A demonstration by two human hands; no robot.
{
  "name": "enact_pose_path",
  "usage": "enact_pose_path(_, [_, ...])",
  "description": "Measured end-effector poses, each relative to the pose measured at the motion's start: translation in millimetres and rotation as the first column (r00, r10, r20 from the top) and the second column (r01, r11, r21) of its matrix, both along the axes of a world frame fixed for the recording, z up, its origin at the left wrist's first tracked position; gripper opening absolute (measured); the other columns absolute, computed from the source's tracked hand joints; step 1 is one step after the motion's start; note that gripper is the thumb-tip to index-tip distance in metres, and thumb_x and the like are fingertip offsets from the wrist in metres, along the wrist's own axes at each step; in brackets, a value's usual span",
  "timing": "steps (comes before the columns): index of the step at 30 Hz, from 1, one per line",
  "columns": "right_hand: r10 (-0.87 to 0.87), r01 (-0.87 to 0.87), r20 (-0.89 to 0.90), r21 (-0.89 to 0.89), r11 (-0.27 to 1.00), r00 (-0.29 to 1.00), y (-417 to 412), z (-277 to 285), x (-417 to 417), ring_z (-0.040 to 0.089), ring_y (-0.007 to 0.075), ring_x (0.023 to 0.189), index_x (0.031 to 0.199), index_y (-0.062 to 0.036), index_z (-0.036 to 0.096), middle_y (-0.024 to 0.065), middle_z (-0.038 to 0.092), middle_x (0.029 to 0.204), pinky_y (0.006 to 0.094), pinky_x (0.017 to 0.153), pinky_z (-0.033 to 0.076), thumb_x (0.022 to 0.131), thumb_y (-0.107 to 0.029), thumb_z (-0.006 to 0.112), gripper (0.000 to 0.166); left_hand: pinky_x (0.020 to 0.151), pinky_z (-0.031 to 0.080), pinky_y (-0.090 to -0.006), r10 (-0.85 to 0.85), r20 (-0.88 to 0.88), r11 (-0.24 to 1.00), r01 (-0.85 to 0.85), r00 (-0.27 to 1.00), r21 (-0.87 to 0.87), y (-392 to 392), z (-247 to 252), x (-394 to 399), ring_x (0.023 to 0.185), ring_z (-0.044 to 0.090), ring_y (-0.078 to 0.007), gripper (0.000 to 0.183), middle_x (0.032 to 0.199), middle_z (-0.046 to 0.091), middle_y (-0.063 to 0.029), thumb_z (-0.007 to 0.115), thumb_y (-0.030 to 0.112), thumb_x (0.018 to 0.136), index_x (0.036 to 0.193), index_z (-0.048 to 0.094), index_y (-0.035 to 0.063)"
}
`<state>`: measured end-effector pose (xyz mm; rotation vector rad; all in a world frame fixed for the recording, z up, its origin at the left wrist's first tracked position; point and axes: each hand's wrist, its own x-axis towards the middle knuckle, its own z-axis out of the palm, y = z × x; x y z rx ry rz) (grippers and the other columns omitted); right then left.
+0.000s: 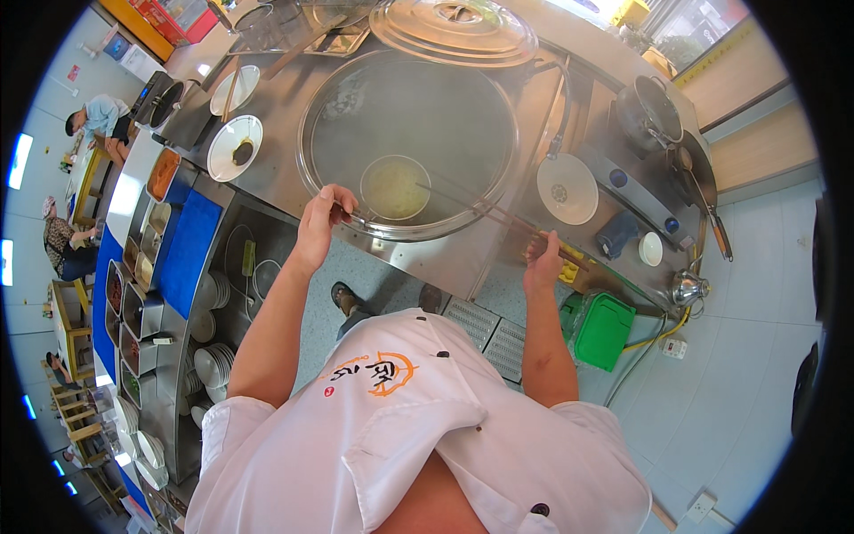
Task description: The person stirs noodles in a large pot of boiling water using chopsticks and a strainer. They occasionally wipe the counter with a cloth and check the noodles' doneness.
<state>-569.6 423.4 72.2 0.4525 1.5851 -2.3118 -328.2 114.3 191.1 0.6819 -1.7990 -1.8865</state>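
Observation:
Before me a large round steel pot [407,233] of cloudy, steaming liquid is set into the counter. A round noodle strainer basket [395,188] sits in the liquid near its front rim, with pale yellow contents that look like noodles. My left hand [325,220] is at the pot's front left rim, its fingers closed on what appears to be the strainer's handle. In my right hand [544,261], at the front right, is a pair of long chopsticks [477,208]. Their tips reach over the strainer.
A metal lid [457,30] stands behind the pot. White bowls [250,148] are at left, one with dark sauce. To the right are a strainer-like white bowl [567,189], a faucet [555,143], a blue cloth [617,235] and a steel pot [647,110]. A green bin [604,332] stands below.

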Motion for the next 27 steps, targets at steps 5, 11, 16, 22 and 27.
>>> enact_pose_path(5, [-0.008, 0.008, 0.006, 0.004, 1.000, 1.000, -2, 5, 1, 0.054, 0.0119, 0.058, 0.091, -0.0065, 0.062, 0.0030, 0.058, 0.070, 0.0256, 0.050, 0.043, 0.093, -0.032, 0.056, 0.027, 0.070, 0.036, -0.0249, 0.001, 0.009, 1.000, -0.001, 1.000, -0.012, 2, 3, 0, 0.074, 0.046, -0.0104, 0.048, 0.084, 0.055, -0.0002, 0.029, 0.046, 0.099, 0.082, 0.054, 0.0082])
enact_pose_path(11, [-0.016, 0.016, 0.005, 0.006, 1.000, 1.000, -2, 7, 2, 0.055, 0.0126, 0.059, 0.091, -0.0062, 0.062, 0.0035, 0.058, 0.070, 0.0258, 0.050, 0.043, 0.093, -0.032, 0.057, 0.026, 0.071, 0.036, -0.0252, -0.001, 0.002, 1.000, 0.001, 1.000, -0.020, 1, 0, 1, 0.075, 0.047, -0.0105, 0.049, 0.085, 0.055, -0.0003, 0.029, 0.046, 0.099, 0.083, 0.054, 0.0080])
enact_pose_path(16, [-0.011, 0.011, 0.010, 0.011, 1.000, 1.000, -2, 5, 2, 0.054, 0.0123, 0.060, 0.091, -0.0065, 0.062, 0.0029, 0.058, 0.071, 0.0260, 0.051, 0.043, 0.093, -0.033, 0.057, 0.027, 0.071, 0.036, -0.0252, 0.002, -0.001, 1.000, -0.002, 1.000, -0.006, 2, 1, 1, 0.075, 0.047, -0.0104, 0.048, 0.086, 0.056, -0.0005, 0.030, 0.045, 0.099, 0.083, 0.054, 0.0080])
enact_pose_path(22, [0.006, -0.006, -0.002, 0.007, 1.000, 1.000, 0, 0, 2, 0.053, 0.0113, 0.059, 0.091, -0.0075, 0.061, 0.0013, 0.058, 0.070, 0.0254, 0.052, 0.042, 0.094, -0.034, 0.056, 0.027, 0.070, 0.035, -0.0248, 0.000, -0.011, 1.000, 0.000, 1.000, 0.000, 2, 2, 1, 0.074, 0.046, -0.0101, 0.046, 0.086, 0.056, -0.0005, 0.030, 0.044, 0.099, 0.081, 0.054, 0.0083])
enact_pose_path(27, [0.010, -0.010, -0.007, 0.000, 1.000, 1.000, 1, -4, 2, 0.054, 0.0118, 0.058, 0.090, -0.0059, 0.061, 0.0034, 0.058, 0.071, 0.0255, 0.050, 0.043, 0.094, -0.034, 0.055, 0.029, 0.070, 0.035, -0.0245, -0.004, -0.015, 1.000, 0.005, 1.000, 0.015, 1, 0, 1, 0.073, 0.045, -0.0098, 0.047, 0.085, 0.056, -0.0005, 0.029, 0.043, 0.100, 0.080, 0.053, 0.0083])
